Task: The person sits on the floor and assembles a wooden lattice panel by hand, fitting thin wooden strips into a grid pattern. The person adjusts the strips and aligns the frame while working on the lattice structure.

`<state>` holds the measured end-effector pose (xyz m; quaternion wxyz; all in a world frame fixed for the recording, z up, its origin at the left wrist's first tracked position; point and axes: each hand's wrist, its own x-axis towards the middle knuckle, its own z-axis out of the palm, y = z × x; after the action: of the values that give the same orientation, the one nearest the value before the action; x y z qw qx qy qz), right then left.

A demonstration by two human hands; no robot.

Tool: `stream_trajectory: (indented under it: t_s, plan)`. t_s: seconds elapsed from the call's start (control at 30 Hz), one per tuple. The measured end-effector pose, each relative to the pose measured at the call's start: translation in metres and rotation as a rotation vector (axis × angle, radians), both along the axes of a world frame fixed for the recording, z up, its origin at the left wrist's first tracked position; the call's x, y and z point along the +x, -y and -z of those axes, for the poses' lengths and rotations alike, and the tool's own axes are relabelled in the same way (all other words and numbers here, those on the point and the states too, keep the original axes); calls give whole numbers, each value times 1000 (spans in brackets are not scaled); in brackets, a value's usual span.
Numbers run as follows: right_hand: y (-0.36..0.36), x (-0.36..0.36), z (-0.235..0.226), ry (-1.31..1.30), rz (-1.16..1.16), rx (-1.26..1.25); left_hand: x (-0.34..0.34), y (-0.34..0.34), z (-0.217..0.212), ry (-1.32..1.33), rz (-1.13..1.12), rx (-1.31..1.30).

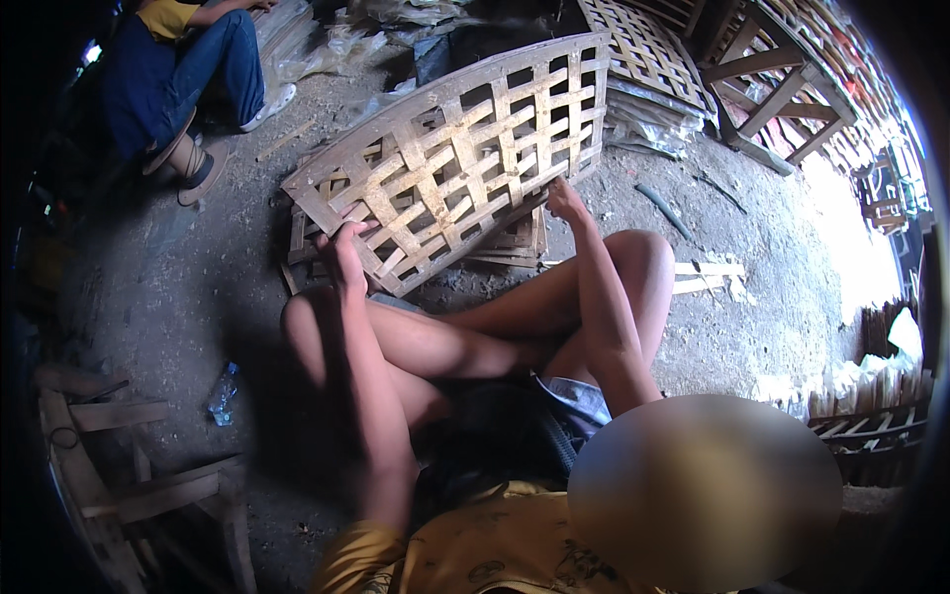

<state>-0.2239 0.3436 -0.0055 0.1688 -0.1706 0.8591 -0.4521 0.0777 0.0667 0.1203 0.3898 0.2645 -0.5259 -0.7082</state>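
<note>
Over the dusty ground [218, 287], just past the crossed legs [445, 346], a big wooden lattice panel [475, 166] is held at a slant by two bare hands. Its short left side is gripped by the left hand [344, 255], with the fingers bent close around the wood. Its long near side, toward the right end, is held by the right hand [566, 201], which is curled up small like a fist. No wide gap is left in either grip. The panel is spread between the two hands and reaches far past them, with its far side tipped up. Some of the right fingers are hidden by the hand itself and the panel's edge, so how far they are tucked under cannot be told. More wood is partly covered by the panel; perhaps another panel is laid there, but it is hard to make out through the holes. At the top left, another person [218, 69] is cut off by the picture's edge.
</note>
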Motion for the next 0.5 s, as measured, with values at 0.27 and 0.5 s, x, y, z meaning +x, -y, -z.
stream_trajectory:
  t_s: [0.27,0.5]
  plan:
    - [0,23,-17,-208,124,341,-5,7,13,-79,6,57]
    - [-8,-2,18,-400,138,244,-14,19,30,-56,-44,71]
